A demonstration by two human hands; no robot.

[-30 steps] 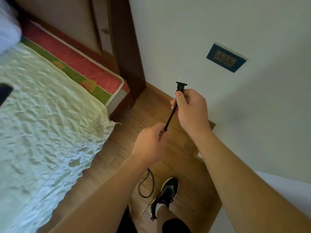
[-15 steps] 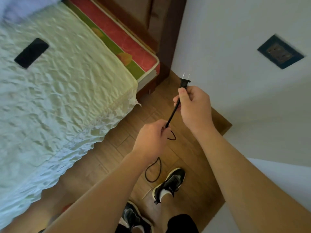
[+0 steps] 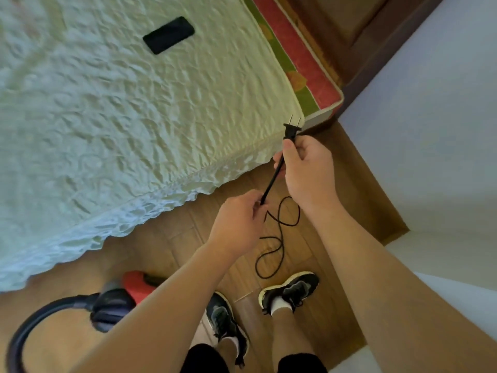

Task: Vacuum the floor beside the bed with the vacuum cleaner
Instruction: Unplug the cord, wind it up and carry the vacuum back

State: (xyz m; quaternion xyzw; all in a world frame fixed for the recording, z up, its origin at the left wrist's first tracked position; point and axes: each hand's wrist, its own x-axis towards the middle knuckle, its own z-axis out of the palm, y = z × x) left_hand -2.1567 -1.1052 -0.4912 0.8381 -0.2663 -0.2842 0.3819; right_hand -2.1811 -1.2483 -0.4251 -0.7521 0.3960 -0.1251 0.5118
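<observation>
Plug (image 3: 291,130) stood prongs-up at centre-right of frame, just beside the corner of the bed (image 3: 107,117). Right hand (image 3: 306,168) had its fingers clamped round the cord (image 3: 271,181) right under the plug body. Left hand (image 3: 239,219) sat lower, fingers pinched on the same cord, with the short run between them pulled straight. Below that, the slack dropped in loose loops onto the wood floor (image 3: 349,197), ending just beside my right shoe (image 3: 291,289).

Vacuum cleaner (image 3: 121,300) sat lower left on the floor beside the bed, red-and-dark body, hose (image 3: 35,319) arcing toward the left edge. My read: not powered yet, since the plug was in nothing and no socket was in view.

Risks as I judged them:
- Loops lay right at my feet. A step toward the wall (image 3: 430,130) could snag a shoe and yank the plug from my grip, or drag the vacuum.
- Slack lay on the strip due for cleaning, so the nozzle could run over it.
- Frilled bedspread edge (image 3: 161,200) hung low over the floor, where suction could grab it.

Phone (image 3: 169,35) lay on the bed at upper centre, well apart from all this.
</observation>
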